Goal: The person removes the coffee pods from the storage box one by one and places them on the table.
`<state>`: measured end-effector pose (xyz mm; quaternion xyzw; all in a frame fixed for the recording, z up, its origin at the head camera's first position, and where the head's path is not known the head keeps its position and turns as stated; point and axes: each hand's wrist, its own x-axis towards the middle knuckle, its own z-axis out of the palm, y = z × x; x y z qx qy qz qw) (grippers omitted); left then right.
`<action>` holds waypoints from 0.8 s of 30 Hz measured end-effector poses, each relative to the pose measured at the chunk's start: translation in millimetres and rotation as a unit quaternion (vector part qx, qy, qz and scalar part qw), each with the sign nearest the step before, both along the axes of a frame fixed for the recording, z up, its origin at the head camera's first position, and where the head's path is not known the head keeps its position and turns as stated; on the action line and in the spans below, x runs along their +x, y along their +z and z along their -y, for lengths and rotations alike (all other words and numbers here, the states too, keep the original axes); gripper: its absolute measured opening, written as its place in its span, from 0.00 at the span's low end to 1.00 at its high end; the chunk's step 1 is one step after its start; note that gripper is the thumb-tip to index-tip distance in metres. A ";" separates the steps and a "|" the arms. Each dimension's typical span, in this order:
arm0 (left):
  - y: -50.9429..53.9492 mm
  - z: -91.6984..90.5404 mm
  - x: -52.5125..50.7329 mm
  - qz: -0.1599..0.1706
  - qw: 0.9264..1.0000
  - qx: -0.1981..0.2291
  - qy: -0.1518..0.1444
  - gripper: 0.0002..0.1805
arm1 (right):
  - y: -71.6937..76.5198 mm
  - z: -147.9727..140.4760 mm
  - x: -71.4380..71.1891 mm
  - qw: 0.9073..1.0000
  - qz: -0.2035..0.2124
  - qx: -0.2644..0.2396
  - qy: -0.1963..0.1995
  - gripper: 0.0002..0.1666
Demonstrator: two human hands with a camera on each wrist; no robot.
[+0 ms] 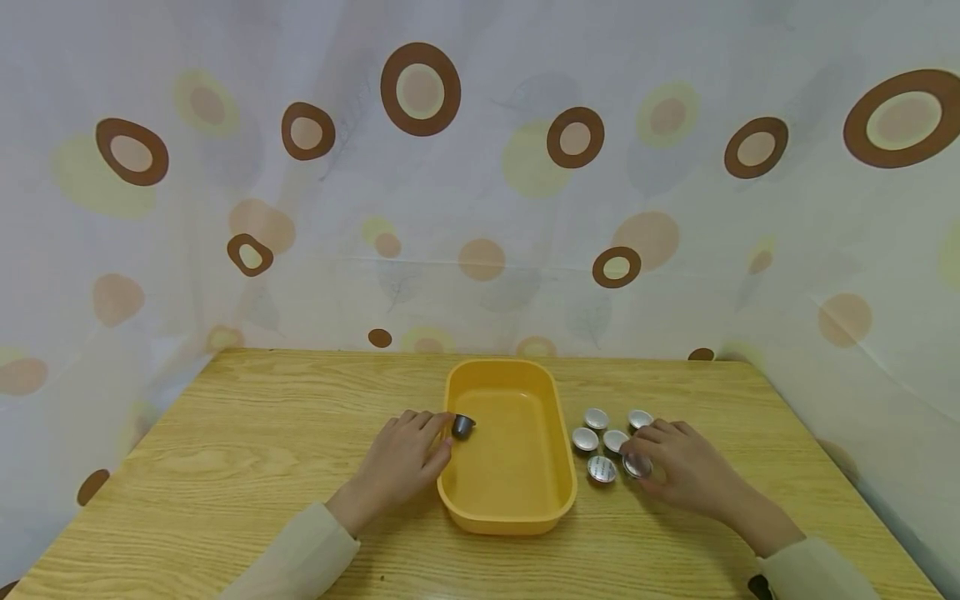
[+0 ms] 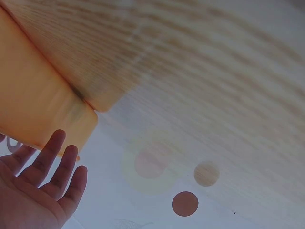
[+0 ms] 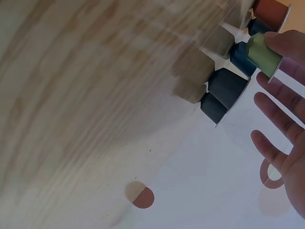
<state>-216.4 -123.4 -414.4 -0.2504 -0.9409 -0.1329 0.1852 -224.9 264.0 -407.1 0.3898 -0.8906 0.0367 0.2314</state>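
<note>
A yellow plastic basin [image 1: 508, 527] stands on the wooden table. At its left rim my left hand [image 1: 401, 454] pinches a dark grey coffee capsule [image 1: 462, 427] at the tips of thumb and forefinger, tilted above the basin's inside. The left wrist view shows the other fingers of that hand spread beside the basin wall, with the capsule out of sight. To the right of the basin, my right hand [image 1: 686, 471] holds a green coffee capsule [image 3: 263, 53] between thumb and forefinger, its silver lid facing up. Several more capsules [image 1: 602, 470] stand lid-up close around it.
The wooden table [image 1: 300, 417] reaches back to a patterned cloth [image 1: 480, 183] that hangs behind and along both sides. Dark blue capsules [image 3: 228, 88] and a reddish-brown capsule [image 3: 271, 13] sit near the right fingers.
</note>
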 end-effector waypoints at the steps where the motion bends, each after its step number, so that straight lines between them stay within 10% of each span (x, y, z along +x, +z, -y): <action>1: 0.1 -0.1 -0.1 0.000 1.000 0.000 0.000 0.20 | -0.5 0.0 0.3 1.000 0.002 0.000 0.000 0.23; 24: 0.5 -0.6 -0.3 0.005 1.000 0.005 0.001 0.20 | -9.0 -1.5 2.4 1.000 0.005 0.008 0.010 0.25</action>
